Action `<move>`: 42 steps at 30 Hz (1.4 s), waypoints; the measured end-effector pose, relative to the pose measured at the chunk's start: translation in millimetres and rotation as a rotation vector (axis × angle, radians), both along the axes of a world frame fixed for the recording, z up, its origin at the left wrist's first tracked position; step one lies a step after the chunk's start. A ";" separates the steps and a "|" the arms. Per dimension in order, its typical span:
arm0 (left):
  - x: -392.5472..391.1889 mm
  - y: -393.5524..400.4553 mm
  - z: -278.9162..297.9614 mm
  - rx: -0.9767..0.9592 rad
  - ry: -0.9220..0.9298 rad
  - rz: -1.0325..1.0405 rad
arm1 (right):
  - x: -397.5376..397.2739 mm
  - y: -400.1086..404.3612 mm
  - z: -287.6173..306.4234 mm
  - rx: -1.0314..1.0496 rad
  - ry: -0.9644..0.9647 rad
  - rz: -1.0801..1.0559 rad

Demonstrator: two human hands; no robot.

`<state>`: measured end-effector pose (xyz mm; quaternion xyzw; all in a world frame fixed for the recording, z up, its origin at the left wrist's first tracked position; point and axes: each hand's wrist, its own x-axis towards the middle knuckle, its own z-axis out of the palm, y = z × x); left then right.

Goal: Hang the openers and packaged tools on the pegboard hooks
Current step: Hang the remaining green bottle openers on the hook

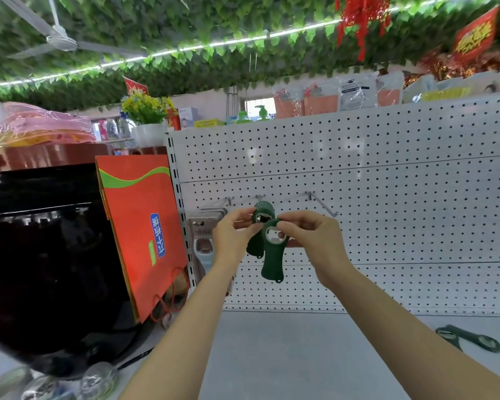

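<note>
A white pegboard [387, 168] faces me with three metal hooks. My right hand [309, 241] pinches the round head of a dark green opener [273, 261], whose handle hangs down. My left hand [233, 235] pinches a second green opener [257, 235] at the middle hook [260, 196]; whether it hangs on the hook I cannot tell. Packaged tools [204, 243] hang on the left hook [228, 200]. The right hook [322, 204] is bare. Two more green openers [471, 339] lie on the shelf at the right.
A red and orange paper bag [142, 226] leans at the pegboard's left edge beside a large black jar [49, 269]. The grey shelf [300, 356] runs below the board. Glass items [96, 382] sit at the lower left.
</note>
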<state>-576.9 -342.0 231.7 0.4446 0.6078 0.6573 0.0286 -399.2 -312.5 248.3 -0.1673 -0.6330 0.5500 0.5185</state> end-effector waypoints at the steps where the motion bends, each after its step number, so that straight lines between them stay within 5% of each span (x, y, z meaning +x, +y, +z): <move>1: -0.6 -3.5 0.7 -0.014 0.035 -0.001 | -2.5 -0.2 1.4 0.004 0.002 0.003; 11: -14.7 -36.8 13.5 -0.321 0.536 -0.039 | -29.3 1.6 11.0 0.036 0.025 -0.030; 42: -20.5 -27.3 27.4 -0.511 0.741 -0.068 | -63.8 38.8 -5.9 0.033 -0.041 -0.244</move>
